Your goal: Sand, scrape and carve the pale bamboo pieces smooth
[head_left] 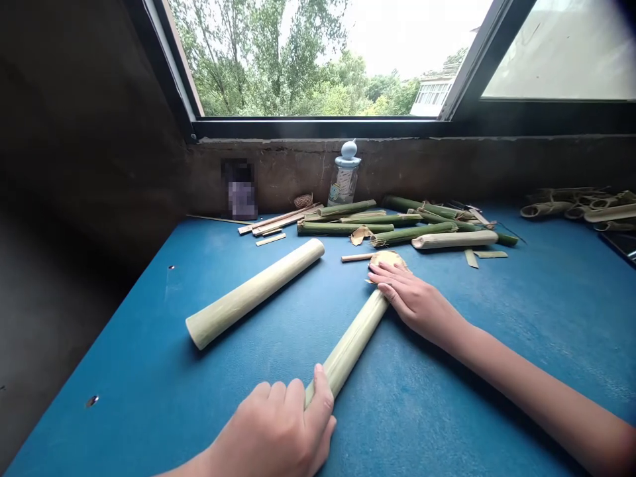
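A peeled, pale green bamboo tube [355, 348] slants across the tabletop. My left hand [281, 424] is closed around its near end, thumb lying along the top. Over the far end lies my right hand [415, 298], fingers bent across a crumpled tan piece of sandpaper [390, 258], pressing it against the bamboo; the palm side is hidden. A second, thicker peeled bamboo tube [256, 295] rests to the left, touched by neither hand. Just beyond my right hand is a thin wooden stick [356, 258].
Green bamboo pieces [345, 228] and pale strips lie along the back of the blue table [199, 411]. A lidded glass jar [344, 179] stands by the wall, below the window. More cut bamboo [546, 210] is piled at the far right. A small curled tan scrap [360, 234] sits among the pieces.
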`<state>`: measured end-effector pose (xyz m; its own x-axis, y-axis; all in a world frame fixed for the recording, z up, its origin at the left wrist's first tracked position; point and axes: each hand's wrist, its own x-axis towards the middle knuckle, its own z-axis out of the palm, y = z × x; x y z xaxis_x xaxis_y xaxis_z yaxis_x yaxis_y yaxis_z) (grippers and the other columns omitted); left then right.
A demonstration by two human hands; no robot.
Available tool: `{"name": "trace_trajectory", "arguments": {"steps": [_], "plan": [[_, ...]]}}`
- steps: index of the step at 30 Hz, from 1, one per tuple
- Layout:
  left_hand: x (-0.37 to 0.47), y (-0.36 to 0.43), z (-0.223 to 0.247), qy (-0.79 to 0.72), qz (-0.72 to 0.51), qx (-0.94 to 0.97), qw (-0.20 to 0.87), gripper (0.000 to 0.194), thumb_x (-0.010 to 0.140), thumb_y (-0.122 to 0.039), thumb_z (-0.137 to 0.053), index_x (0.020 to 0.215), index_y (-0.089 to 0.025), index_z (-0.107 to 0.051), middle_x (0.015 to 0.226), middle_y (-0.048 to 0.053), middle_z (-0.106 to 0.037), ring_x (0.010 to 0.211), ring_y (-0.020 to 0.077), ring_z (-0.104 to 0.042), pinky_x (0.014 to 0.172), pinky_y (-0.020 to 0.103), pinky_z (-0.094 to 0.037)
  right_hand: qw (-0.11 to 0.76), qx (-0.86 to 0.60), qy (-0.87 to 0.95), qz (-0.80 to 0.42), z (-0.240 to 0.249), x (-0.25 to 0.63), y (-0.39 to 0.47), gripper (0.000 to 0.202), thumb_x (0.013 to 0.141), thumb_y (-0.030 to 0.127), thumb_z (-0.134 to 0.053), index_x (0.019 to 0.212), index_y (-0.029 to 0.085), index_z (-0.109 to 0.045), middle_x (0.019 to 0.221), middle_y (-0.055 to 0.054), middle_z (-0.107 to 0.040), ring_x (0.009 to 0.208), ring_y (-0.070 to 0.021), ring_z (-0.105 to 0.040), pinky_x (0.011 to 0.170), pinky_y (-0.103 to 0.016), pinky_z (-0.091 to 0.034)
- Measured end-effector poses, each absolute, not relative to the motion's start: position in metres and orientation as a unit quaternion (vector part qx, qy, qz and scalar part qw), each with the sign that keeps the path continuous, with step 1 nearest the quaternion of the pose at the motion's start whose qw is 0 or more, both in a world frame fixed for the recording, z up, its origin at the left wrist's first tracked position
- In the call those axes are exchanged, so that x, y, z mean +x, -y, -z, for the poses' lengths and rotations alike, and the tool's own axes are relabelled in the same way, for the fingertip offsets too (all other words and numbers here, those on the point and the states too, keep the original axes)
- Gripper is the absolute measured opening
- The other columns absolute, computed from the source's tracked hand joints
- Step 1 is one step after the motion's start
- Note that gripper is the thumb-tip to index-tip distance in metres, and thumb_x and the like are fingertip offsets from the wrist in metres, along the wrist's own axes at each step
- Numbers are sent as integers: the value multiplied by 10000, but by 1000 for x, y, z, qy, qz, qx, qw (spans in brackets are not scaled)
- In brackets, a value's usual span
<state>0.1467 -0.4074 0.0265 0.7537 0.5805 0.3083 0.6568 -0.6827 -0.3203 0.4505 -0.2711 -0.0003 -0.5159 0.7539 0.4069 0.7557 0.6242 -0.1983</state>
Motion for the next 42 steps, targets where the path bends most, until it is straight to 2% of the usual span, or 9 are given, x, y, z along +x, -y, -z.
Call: {"name": "trace_trajectory", "arguments": {"steps": [10, 16, 21, 26, 30, 33, 36, 40, 42], "plan": [[146, 407, -32, 332, 121, -911, 212, 369, 958, -304, -452, 1221, -87, -594, 622, -17, -561, 447, 161, -521, 398, 332, -374, 243, -264, 926, -117, -13, 409, 316, 414, 1059, 299, -386, 1379, 170, -616, 1429, -93, -600, 1379, -215, -525, 1189, -434, -417], [147, 410, -30, 308, 136, -919, 206, 334, 961, -301, -489, 1184, -93, -625, 623, -23, -553, 441, 139, -513, 393, 322, -358, 271, -364, 887, -82, -8, 419, 308, 399, 1056, 294, -398, 1368, 208, -631, 1405, -94, -618, 1385, -249, -517, 1208, -539, -358], [145, 409, -30, 275, 134, -933, 192, 286, 938, -248, -539, 1166, -100, -626, 615, -30, -547, 438, 143, -514, 376, 319, -359, 250, -254, 926, -125, -10, 416, 318, 423, 1061, 299, -390, 1408, 163, -590, 1435, -90, -598, 1396, -197, -505, 1218, -414, -371], [147, 404, -41, 291, 137, -946, 40, 308, 1009, -286, -413, 1224, -104, -538, 736, -7, -631, 538, 141, -596, 462, 289, -472, 268, -381, 876, -125, -12, 434, 311, 399, 1058, 289, -396, 1376, 224, -626, 1444, -74, -585, 1431, -249, -457, 1241, -551, -270], [147, 399, -49, 281, 139, -949, -38, 301, 1016, -247, -391, 1264, -102, -478, 753, -5, -642, 577, 137, -610, 527, 267, -490, 217, -231, 930, -188, -16, 429, 321, 427, 1062, 286, -382, 1430, 176, -570, 1464, -79, -572, 1429, -196, -462, 1239, -437, -326], [146, 397, -50, 246, 132, -959, -49, 268, 1003, -227, -415, 1237, -116, -486, 766, -3, -641, 566, 140, -588, 508, 281, -453, 249, -309, 908, -136, -15, 441, 310, 414, 1063, 307, -386, 1383, 192, -622, 1424, -83, -609, 1414, -221, -482, 1231, -443, -353], [148, 398, -50, 243, 142, -958, -45, 256, 1004, -240, -400, 1217, -128, -488, 749, -10, -628, 547, 144, -573, 488, 296, -419, 253, -382, 882, -111, -14, 447, 307, 416, 1063, 322, -385, 1368, 190, -636, 1429, -92, -601, 1419, -251, -475, 1235, -495, -336], [154, 402, -47, 272, 143, -950, 58, 241, 1005, -321, -412, 1117, -145, -533, 683, -9, -596, 496, 173, -539, 448, 333, -383, 219, -199, 939, -176, -16, 434, 319, 451, 1073, 325, -349, 1419, 136, -568, 1469, -94, -568, 1430, -180, -461, 1243, -415, -320], [156, 404, -47, 274, 131, -947, 107, 249, 1004, -305, -409, 1112, -132, -551, 673, -2, -591, 482, 181, -530, 438, 342, -370, 237, -218, 934, -157, -17, 434, 316, 439, 1072, 326, -350, 1378, 145, -607, 1426, -102, -608, 1403, -181, -496, 1229, -410, -348]]}}
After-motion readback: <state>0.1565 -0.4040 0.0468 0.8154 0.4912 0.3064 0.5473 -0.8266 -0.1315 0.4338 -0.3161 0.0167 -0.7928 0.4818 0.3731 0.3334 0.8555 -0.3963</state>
